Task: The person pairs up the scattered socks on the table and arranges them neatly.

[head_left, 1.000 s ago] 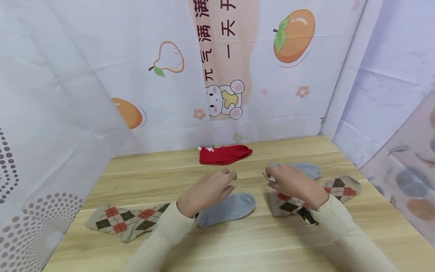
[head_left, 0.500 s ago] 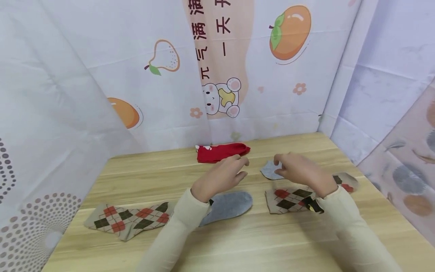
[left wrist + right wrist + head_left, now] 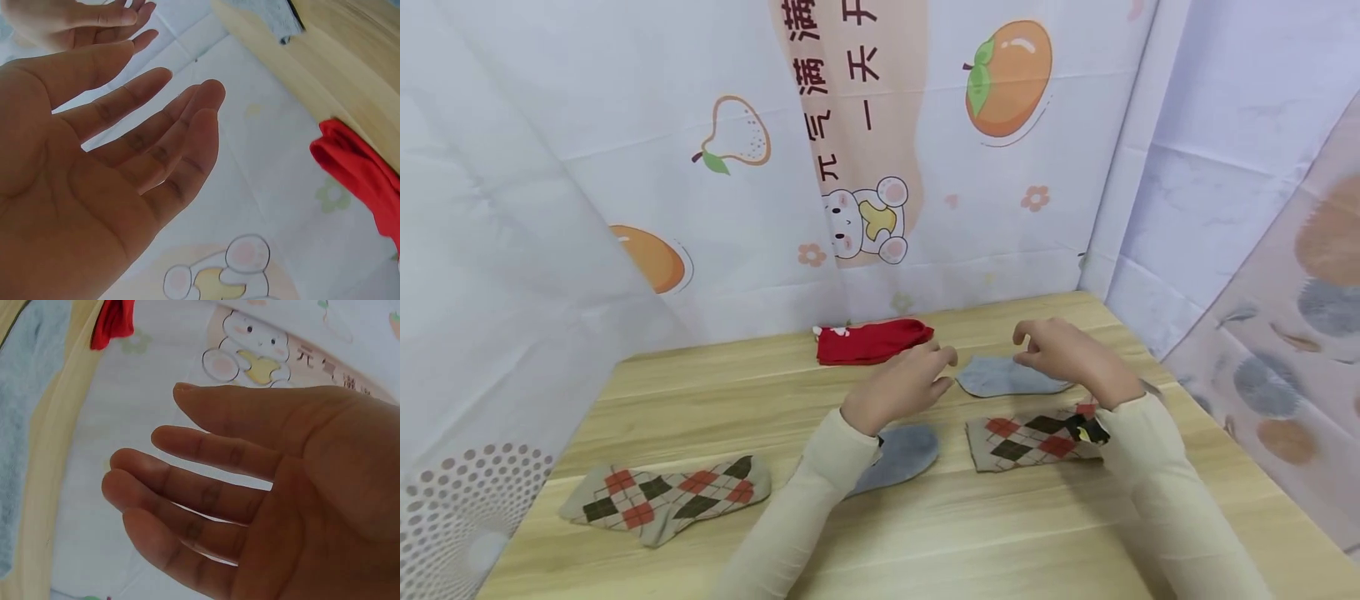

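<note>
My left hand (image 3: 901, 387) hovers over the middle of the table, its fingers loosely bent around nothing; the left wrist view shows its bare palm (image 3: 94, 181). Just behind it lies a red sock (image 3: 867, 343) with a white patch. Below it is a grey-blue sock (image 3: 910, 454), partly hidden by the sleeve. Over a second grey-blue sock (image 3: 996, 379), my right hand (image 3: 1075, 358) is held up, relaxed and holding nothing, as the right wrist view of its palm (image 3: 281, 506) confirms. An argyle sock (image 3: 1018, 442) lies under the right forearm, partly covered.
Another argyle sock (image 3: 662, 500) lies flat at the left of the wooden table (image 3: 925, 542). A printed white curtain (image 3: 985, 208) hangs along the table's back edge, with more cloth at both sides. A dark strap (image 3: 1088, 429) shows at the right wrist.
Both hands have lifted and moved away from me, uncovering more of the far grey-blue sock. The head view has turned slightly right. The socks appear to lie where they were.
</note>
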Tool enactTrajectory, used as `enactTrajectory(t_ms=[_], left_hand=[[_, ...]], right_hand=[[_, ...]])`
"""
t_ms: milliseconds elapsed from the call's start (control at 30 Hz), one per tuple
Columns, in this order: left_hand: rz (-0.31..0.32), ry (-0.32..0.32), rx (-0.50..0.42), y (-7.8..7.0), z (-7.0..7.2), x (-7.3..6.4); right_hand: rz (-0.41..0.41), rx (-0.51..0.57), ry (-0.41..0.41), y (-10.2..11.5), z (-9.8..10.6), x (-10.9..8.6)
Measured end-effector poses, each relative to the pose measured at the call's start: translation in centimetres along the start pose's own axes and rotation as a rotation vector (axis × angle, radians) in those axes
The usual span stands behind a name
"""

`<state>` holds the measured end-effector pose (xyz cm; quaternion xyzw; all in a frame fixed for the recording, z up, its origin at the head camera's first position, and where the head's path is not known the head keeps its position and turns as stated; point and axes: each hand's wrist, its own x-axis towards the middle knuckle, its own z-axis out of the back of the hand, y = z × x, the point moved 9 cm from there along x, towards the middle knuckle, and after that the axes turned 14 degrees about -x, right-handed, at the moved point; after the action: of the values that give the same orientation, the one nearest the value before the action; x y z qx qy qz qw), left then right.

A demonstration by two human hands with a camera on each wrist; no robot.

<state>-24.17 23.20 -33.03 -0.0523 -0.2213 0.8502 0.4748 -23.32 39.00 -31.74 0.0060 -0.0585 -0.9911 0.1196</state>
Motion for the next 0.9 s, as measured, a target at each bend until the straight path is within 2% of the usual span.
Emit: enactTrajectory(t_ms=[267,533,733,900], left_hand=[[0.020,0.050,0.027,0.9,-2.3,2.9],[0.081,0.091,-0.007,1.9,-3.3,5.3],[0.113,0.071,0.007,3.1,-3.6,7.9],[0.139,0.081,0.020,4.2,-4.5,9.1]], right_hand=[[-0.039,0.035,-0.004,-2.2,-1.0,0.5],[-0.078,0.071,0.000,-4.5,-2.0,1.0],[-0.136,0.056,-0.025,-7.4,-1.5,0.3],[-0.152,0.062,-0.003,-8.7,-2.4,0.6]])
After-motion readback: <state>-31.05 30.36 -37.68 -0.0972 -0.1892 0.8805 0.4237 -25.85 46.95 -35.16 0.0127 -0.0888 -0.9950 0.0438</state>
